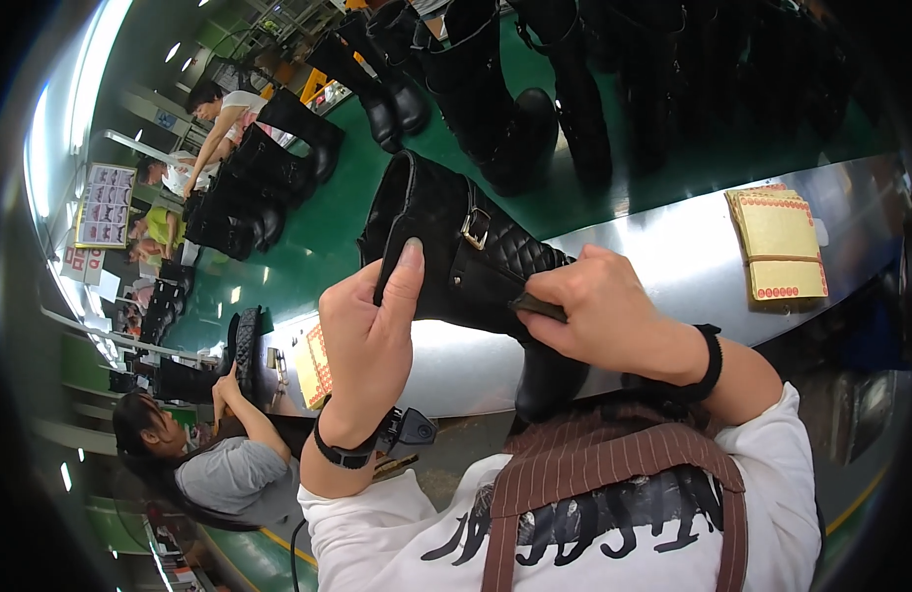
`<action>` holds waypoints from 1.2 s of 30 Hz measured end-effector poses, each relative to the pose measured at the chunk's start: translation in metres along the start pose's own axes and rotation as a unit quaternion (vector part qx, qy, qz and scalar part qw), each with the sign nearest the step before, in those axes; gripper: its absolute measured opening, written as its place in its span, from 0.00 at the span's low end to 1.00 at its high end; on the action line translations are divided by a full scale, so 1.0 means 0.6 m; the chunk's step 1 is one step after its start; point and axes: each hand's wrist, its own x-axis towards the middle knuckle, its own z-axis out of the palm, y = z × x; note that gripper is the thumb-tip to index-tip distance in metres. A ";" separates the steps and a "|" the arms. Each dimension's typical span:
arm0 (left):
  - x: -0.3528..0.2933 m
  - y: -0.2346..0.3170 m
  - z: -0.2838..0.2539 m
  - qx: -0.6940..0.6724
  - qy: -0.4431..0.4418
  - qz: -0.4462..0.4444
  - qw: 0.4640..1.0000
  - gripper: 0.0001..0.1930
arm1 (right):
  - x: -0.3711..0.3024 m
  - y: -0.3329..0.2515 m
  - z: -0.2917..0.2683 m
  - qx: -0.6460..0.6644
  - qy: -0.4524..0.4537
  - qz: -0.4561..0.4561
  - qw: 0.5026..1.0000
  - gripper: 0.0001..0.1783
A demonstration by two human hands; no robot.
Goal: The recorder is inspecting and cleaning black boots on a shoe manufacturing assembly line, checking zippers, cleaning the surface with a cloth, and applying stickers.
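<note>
A black boot [446, 276] with a quilted panel and a metal buckle [476, 228] lies tilted in front of me. Its open top points up to the left, and its foot hangs down over the near edge of the metal bench. My left hand [369, 331] is closed on the rim of the shaft, thumb on the near side. Lower on the shaft, my right hand [606, 304] pinches a small dark flat piece [541, 308] against the leather. What this piece is, I cannot make out.
A shiny metal ledge [663, 257] borders a green work surface [328, 217] crowded with black boots [491, 109]. Banded yellow cards [784, 242] lie at right, more cards [313, 365] at left. A co-worker [229, 464] sits close at left, handling a boot; others work farther off.
</note>
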 end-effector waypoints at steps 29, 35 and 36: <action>-0.009 -0.010 0.006 0.006 0.023 0.005 1.000 0.25 | -0.033 0.020 0.019 0.049 -0.186 -0.006 0.981 0.13; -0.005 -0.014 -0.055 0.000 0.089 0.031 0.996 0.22 | -0.144 0.179 -0.072 -0.057 0.068 0.265 0.960 0.20; -0.005 -0.012 -0.066 0.008 0.094 0.036 0.995 0.21 | -0.158 0.207 -0.084 -0.113 0.042 0.293 0.949 0.20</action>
